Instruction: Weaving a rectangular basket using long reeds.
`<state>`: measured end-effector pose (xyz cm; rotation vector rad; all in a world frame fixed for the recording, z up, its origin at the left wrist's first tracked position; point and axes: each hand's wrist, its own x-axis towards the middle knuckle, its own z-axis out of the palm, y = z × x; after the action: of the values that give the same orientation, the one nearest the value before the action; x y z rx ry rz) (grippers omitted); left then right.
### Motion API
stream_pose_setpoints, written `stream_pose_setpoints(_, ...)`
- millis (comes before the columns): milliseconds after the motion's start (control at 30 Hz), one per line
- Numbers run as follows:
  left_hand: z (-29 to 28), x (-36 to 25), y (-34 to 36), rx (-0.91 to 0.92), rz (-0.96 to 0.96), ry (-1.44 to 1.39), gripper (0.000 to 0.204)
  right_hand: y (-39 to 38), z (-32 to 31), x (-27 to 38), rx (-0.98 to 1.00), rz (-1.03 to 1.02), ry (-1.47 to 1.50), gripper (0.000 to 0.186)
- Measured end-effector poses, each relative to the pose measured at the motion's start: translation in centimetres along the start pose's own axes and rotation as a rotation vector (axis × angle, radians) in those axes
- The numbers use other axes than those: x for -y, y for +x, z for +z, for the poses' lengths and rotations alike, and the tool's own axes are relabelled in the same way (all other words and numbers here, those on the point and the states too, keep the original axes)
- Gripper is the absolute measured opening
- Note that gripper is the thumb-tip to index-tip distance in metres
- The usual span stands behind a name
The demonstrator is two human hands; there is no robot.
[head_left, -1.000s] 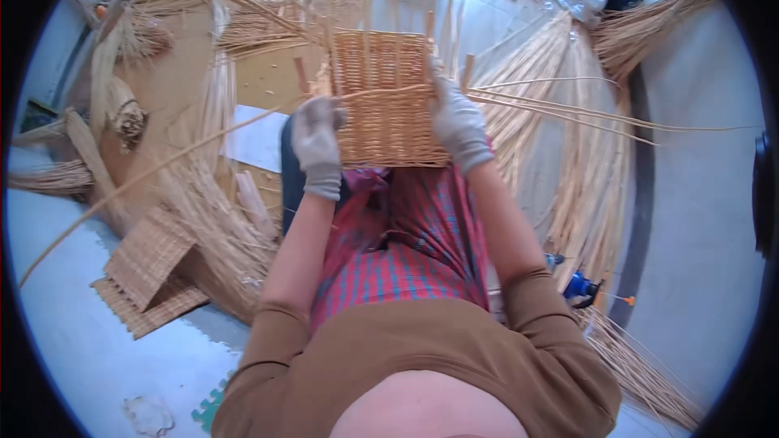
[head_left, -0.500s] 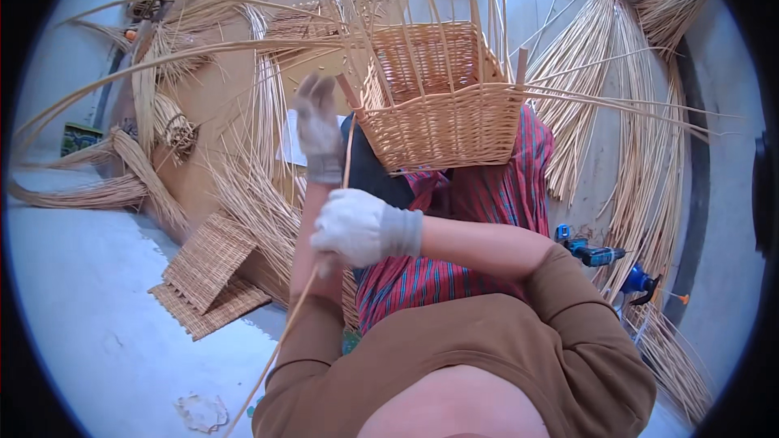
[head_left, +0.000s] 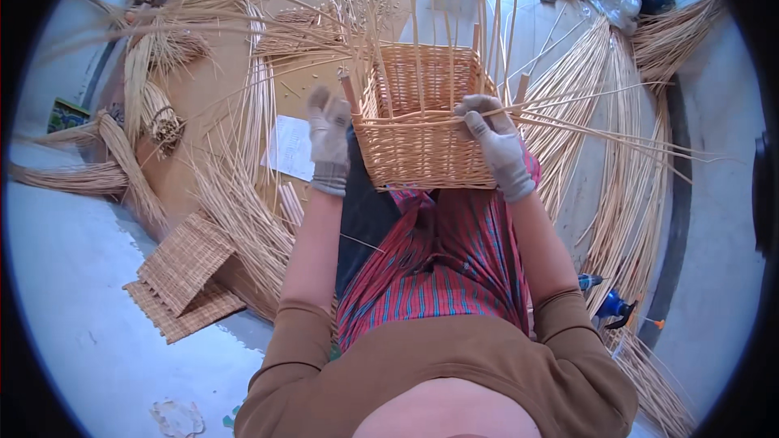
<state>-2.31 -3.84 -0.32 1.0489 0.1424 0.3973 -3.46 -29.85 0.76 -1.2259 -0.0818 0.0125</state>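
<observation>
A woven wicker basket [head_left: 422, 158] rests on my lap, with upright cane stakes rising from its rim and thick wooden corner posts. My right hand [head_left: 497, 146], in a pale grey-palmed glove, is closed in a pinch at the near rim toward the right corner. Between its thumb and fingers is a cane strand [head_left: 406, 120] lying along that rim. Beside the left corner post [head_left: 350, 93], my gloved left hand [head_left: 329, 142] is raised with its fingers loosely bent and apart. Nothing shows in its grip; whether its fingertips touch the basket I cannot tell.
Long cane bundles [head_left: 629, 146] spread over the floor at right, near a blue spray bottle [head_left: 614, 308]. More loose cane [head_left: 243, 203] lies at left beside woven mats [head_left: 185, 264] and a paper sheet [head_left: 290, 146]. Long strands stick out both ways from the basket.
My right hand has gone from the cane strand near my left forearm to the basket's near rim. The strand now lies along the rim. My left hand stays near the left corner, slightly lower.
</observation>
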Motion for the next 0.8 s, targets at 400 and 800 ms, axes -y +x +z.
stream_pose_setpoints(400,0.5,5.5,-1.5,-0.004,0.039,0.318,0.024,12.0,14.1,3.7,0.03,-0.948,-0.946,0.024)
stream_pose_setpoints(800,0.4,5.7,-3.1,-0.387,0.476,0.523,0.032,-0.8,-0.7,1.2,-0.243,-0.084,-0.233,0.012)
